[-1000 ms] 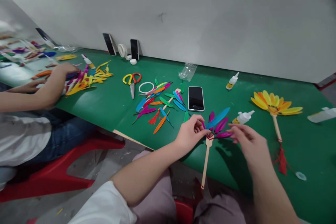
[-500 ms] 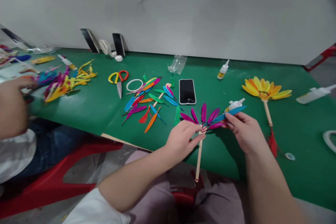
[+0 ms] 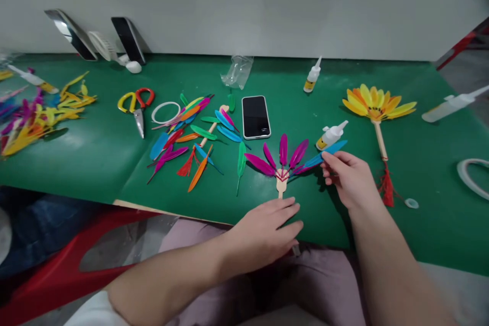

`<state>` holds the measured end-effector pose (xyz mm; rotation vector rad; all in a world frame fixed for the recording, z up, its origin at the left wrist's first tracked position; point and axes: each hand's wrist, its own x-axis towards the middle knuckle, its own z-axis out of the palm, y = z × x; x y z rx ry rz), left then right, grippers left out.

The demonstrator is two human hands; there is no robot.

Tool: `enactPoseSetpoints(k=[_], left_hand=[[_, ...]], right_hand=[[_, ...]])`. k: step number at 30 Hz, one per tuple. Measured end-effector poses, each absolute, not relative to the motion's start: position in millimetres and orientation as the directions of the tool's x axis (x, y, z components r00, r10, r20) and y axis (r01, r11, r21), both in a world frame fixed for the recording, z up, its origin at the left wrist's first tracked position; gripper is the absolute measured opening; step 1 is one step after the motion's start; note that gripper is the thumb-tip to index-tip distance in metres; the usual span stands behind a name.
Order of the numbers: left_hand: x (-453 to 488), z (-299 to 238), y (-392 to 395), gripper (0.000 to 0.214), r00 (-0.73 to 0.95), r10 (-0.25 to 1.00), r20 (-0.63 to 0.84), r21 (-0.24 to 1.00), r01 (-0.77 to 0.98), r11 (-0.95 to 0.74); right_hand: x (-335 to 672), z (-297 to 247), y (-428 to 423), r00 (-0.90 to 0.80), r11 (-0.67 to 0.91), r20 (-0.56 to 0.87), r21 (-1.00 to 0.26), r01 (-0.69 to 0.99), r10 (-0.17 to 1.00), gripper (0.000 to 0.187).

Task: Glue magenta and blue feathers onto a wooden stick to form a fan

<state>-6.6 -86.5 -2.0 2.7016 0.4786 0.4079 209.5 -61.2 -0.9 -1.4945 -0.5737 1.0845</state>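
My left hand (image 3: 269, 232) lies across the handle of a wooden fan stick (image 3: 281, 183) at the table's front edge, covering most of the handle; its fingers are slightly apart on top and the thumb is hidden. Several magenta feathers (image 3: 283, 150) spread out from the stick's head, their red quill ends meeting on the wood. Between thumb and fingertips, my right hand (image 3: 349, 175) pinches a blue feather (image 3: 332, 150), held to the right of the head. The feather's quill end points toward the stick, near the rightmost magenta feather. Just behind this hand stands a glue bottle (image 3: 330, 136).
Loose coloured feathers (image 3: 191, 135) lie to the left, with scissors (image 3: 138, 109) and a white ring (image 3: 165, 112). A phone (image 3: 255, 118) lies behind the stick. At the right are a yellow feather fan (image 3: 378, 107) and a tape roll (image 3: 473, 178).
My left hand has slid from the stick's head down to its handle, uncovering the head. My right hand keeps the blue feather. The view has shifted right, and the neighbour's arm has left it.
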Motion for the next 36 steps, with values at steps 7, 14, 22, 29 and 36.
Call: enactPoseSetpoints(k=[7,14,22,29,36], left_hand=[[-6.0,-2.8,-77.2,0.028,0.855,0.454,0.25,0.34,0.361,-0.868],[-6.5,-5.2,-74.7,0.031,0.874,0.432,0.223,0.326,0.351,-0.878],[-5.2,-6.7,-75.0,0.031,0.872,0.445,0.207,0.318,0.37,-0.873],[-6.4,-7.0,-75.9,0.03,0.872,0.451,0.189,0.321,0.38,-0.868],[-7.3,-5.2,-74.3,0.031,0.887,0.43,0.166,0.296,0.371,-0.88]], right_hand=[[208.5,-2.7,-59.6,0.524,-0.152,-0.242,-0.966,-0.21,0.816,0.025],[208.8,-2.2,-59.4,0.528,-0.198,-0.272,-0.961,-0.193,0.805,0.026],[206.0,0.2,-58.9,0.483,-0.201,-0.283,-0.956,-0.216,0.828,0.026],[206.6,-0.2,-58.1,0.49,-0.175,-0.277,-0.954,-0.244,0.827,0.025],[206.9,-2.2,-58.2,0.481,-0.158,-0.247,-0.963,-0.218,0.842,0.026]])
